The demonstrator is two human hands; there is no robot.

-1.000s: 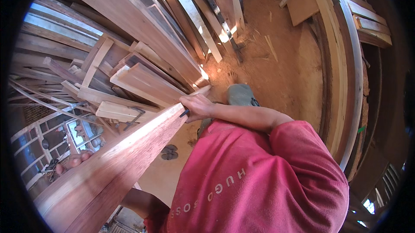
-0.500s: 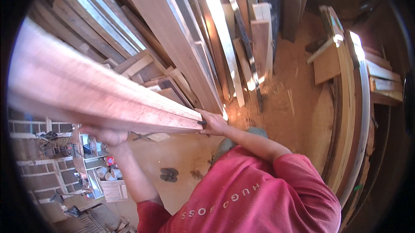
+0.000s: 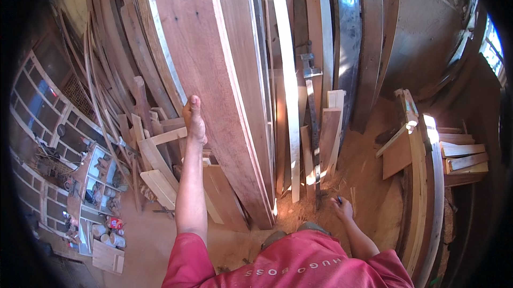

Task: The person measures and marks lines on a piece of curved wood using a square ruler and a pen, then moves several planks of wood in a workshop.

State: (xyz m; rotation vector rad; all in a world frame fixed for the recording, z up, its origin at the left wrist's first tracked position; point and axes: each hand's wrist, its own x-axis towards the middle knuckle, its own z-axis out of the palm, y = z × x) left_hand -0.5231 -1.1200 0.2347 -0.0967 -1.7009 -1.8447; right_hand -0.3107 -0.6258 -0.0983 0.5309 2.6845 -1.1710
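Observation:
A wide reddish-brown wooden board [image 3: 214, 74] stands on end in front of me, its foot on the dusty floor and its top leaning toward other planks. My left hand [image 3: 195, 121] is wrapped round its left edge, thumb up, fingers partly hidden behind the wood. Low on the right, my right hand [image 3: 343, 210] is closed, away from the board. A small dark stick-like thing [image 3: 339, 200] pokes out of it, too small to name.
Several long planks [image 3: 371, 47] lean upright behind the board, with a metal bar clamp [image 3: 311, 79] among them. Short offcuts [image 3: 157, 184] pile at its left. Stacked timber [image 3: 422, 192] lines the right, and a cluttered shelf [image 3: 85, 197] with tins stands left.
The board has gone from slanting across in both hands to standing upright against the planks. My right hand has let go of it and dropped to the right; the left still grips it.

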